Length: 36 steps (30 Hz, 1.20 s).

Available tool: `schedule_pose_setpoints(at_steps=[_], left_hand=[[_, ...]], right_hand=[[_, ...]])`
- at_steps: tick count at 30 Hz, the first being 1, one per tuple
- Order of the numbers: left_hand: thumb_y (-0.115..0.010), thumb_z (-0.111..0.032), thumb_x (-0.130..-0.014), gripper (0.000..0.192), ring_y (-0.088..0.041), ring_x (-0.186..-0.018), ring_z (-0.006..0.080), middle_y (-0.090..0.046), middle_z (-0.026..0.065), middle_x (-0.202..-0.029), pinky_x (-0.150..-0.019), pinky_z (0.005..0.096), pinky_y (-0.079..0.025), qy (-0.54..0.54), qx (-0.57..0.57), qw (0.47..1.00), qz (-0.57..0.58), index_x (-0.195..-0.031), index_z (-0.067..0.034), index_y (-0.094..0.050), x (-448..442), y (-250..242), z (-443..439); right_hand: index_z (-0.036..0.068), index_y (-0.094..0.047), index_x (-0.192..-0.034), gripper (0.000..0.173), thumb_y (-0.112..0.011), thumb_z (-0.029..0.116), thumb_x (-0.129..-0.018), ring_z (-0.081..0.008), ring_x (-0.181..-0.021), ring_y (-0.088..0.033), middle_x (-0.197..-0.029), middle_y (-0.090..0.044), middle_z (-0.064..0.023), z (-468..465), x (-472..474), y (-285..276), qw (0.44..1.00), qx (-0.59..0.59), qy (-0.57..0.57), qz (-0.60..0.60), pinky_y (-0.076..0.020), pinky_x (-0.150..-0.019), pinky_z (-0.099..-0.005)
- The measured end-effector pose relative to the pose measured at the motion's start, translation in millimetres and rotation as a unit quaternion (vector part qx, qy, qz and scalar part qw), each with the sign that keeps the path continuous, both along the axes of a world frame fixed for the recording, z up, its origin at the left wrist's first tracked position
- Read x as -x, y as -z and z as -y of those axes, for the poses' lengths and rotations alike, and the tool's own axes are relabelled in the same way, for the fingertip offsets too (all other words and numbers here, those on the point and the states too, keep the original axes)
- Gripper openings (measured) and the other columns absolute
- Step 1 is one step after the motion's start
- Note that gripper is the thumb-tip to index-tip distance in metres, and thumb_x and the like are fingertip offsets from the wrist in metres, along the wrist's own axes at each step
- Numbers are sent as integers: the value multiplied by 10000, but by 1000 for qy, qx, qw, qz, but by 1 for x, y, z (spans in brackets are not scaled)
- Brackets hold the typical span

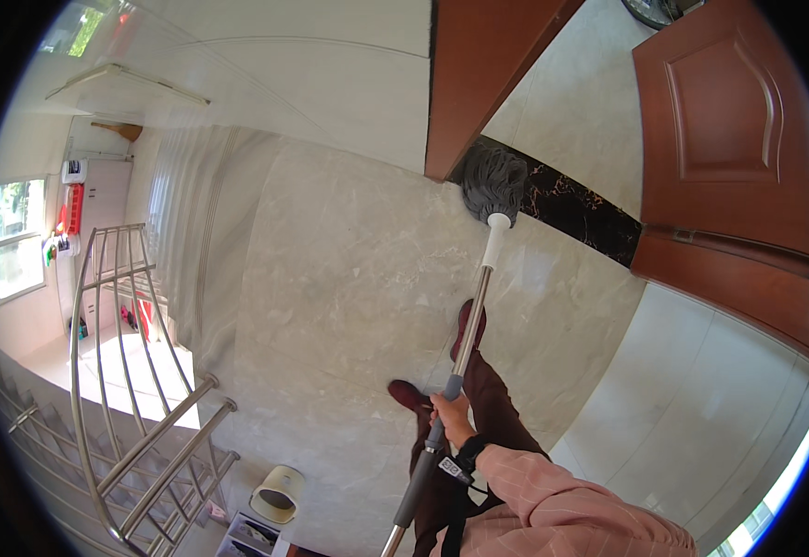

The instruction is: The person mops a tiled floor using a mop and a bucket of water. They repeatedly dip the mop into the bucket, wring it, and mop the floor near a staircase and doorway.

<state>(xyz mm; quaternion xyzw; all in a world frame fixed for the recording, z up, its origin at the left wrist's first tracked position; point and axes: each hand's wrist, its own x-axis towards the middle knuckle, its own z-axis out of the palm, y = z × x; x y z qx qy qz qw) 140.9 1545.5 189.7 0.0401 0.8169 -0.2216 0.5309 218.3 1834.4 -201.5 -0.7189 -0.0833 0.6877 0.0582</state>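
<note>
My right hand (452,419) is wrapped around the grey grip on the metal pole (472,320) of a string mop. A black band is on that wrist, below a pink striped sleeve. The grey mop head (493,179) lies spread on the floor at the foot of a reddish-brown door frame (495,76), partly over the black marbled threshold (578,209). A white socket joins head and pole. The pole passes between my dark red shoes (469,327) and runs out of view at the bottom. My left hand is out of view.
An open reddish-brown panelled door (728,111) stands at the right. Stainless steel stair railings (160,445) rise at the lower left beside steps going down. Close to them are a beige stool (277,493) and a shoe rack (251,535). A tiled wall borders the top left.
</note>
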Motion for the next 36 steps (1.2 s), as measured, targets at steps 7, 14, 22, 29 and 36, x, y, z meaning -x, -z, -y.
schedule_pose_setpoints(at_steps=[7, 14, 22, 29, 36], left_hand=[[-637, -386, -684, 443, -580, -856, 356, -603, 207, -909, -676, 427, -457, -49, 65, 997, 3, -973, -53, -601, -58, -7, 103], [-656, -446, -653, 463, -592, -819, 335, -620, 171, -889, -677, 442, -472, 9, 129, 991, 24, -925, -72, -629, -114, -6, 218], [-621, -391, -689, 423, -576, -772, 374, -601, 235, -786, -659, 449, -448, -61, 127, 988, 55, -825, 10, -619, -134, -17, 213], [-635, -311, -660, 359, -546, -682, 311, -581, 192, -698, -594, 431, -420, -115, 116, 983, 85, -758, 33, -605, -121, 35, 170], [-668, -189, -595, 278, -511, -538, 182, -558, 113, -562, -478, 397, -385, -162, 169, 971, 41, -671, 68, -593, -58, 73, 121]], right_hand=[[45, -472, -763, 174, -629, 110, -723, -127, -416, -478, -571, -479, -36, 3, -45, 18, 998, -49, -35, -14, -415, -348, -287], [54, -474, -772, 179, -635, 121, -729, -130, -410, -482, -582, -486, -37, 29, -42, -1, 998, -51, -40, -12, -424, -354, -287], [62, -441, -745, 180, -618, 93, -733, -130, -419, -471, -547, -461, -35, 45, -22, -3, 994, -40, -85, -48, -433, -368, -282], [38, -433, -735, 178, -597, 105, -715, -156, -404, -470, -572, -473, -64, -2, -8, 53, 977, -58, -188, 80, -411, -342, -299], [-24, -420, -756, 213, -584, 108, -717, -177, -390, -511, -548, -496, -106, -19, 36, 77, 983, -75, -153, 65, -409, -316, -307]])
